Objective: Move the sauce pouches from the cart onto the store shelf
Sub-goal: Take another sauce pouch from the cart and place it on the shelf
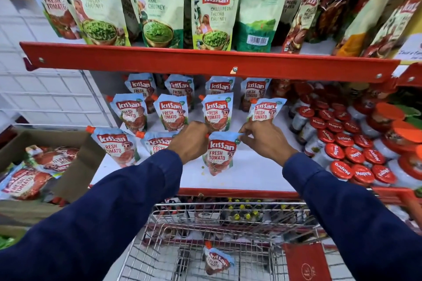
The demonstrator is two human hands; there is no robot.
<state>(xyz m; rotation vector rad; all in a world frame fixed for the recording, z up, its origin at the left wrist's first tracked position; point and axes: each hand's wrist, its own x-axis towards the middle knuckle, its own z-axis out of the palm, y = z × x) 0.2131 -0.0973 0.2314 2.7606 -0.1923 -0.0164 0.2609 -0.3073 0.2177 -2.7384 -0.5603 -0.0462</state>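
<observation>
Glossy plastic sauce pouches [221,153] stand on a smooth white shelf [255,173]; the cart [228,230] is shiny wire metal; matt cardboard box [75,166].

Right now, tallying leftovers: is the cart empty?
No, one pouch lies in the cart below both hands.
</observation>
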